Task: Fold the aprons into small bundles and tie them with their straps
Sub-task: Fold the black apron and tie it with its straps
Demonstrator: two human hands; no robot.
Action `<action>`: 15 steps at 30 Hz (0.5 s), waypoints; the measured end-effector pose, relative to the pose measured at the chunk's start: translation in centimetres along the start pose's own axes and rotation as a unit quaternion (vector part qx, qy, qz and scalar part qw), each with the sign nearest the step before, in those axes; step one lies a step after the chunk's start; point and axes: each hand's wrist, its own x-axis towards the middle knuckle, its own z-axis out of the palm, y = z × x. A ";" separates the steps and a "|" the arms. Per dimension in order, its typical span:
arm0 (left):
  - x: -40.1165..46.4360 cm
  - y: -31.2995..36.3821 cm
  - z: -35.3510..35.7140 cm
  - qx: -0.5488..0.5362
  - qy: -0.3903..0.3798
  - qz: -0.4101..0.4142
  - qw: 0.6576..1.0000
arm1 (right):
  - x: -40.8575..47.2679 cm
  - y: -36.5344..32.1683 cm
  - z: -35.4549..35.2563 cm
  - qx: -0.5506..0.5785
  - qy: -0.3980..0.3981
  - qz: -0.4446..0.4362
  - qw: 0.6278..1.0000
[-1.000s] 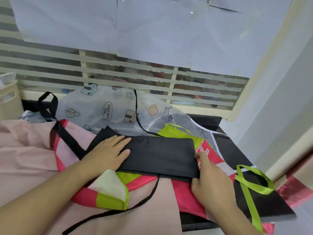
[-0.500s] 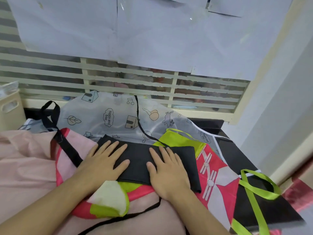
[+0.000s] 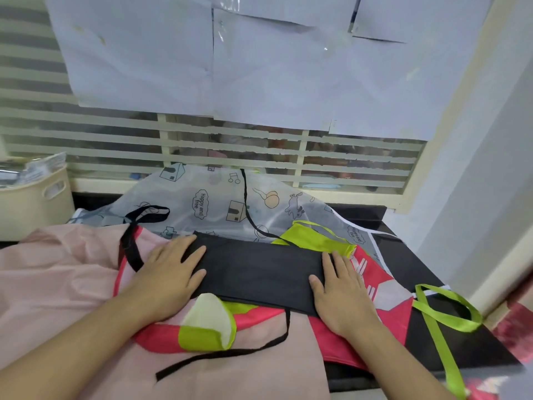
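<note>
Your dark, glossy desk point(image 3: 415, 264) runs out to the right of your right hand, mostly buried under fabric. The largest piece is a soft, matte pink cloth point(image 3: 57, 284) spread left of your left hand and down toward you. Beyond both hands a translucent printed apron point(image 3: 219, 203) with cartoon houses, music notes and animals lies crumpled against the window sill. Under your hands is a slick pink, white and lime apron point(image 3: 372, 287), its lime ribbon strap point(image 3: 432, 319) looped on the desk right of your right hand.

On top of that lies the black apron point(image 3: 259, 269), folded into a long flat rectangular band of matte cloth stretched between your two hands. One thin black strap point(image 3: 248, 349) trails from its near edge toward you across the pink cloth; another runs away from you over the printed apron.

Your left hand point(image 3: 170, 281) lies flat with straight, spread fingers on the band's left end. Your right hand point(image 3: 340, 293) lies flat the same way on the right end, its fingers reaching just past the edge. Half a second ago that right hand pressed the middle of the band close to your left; now it sits at the far right end and the band lies longer and smoother. A cream plastic basket point(image 3: 34, 203) sits well off to the left of your left hand.
</note>
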 end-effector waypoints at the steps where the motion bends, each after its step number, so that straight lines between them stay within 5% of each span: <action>1: -0.1 0.8 -0.6 -0.014 0.014 0.022 1.000 | -0.3 -0.2 -0.1 0.002 0.030 0.005 1.000; 6: -1.1 5.1 -2.2 -0.164 0.027 0.065 0.984 | -1.5 -1.2 -1.9 0.051 0.140 -0.047 0.988; 11: -3.2 5.6 1.1 -0.042 -0.089 0.069 0.993 | -2.7 0.5 -0.4 -0.028 -0.031 -0.060 0.997; 15: -2.9 5.6 -0.3 -0.084 -0.146 0.064 0.984 | -2.6 1.1 -1.1 -0.027 -0.050 0.002 0.998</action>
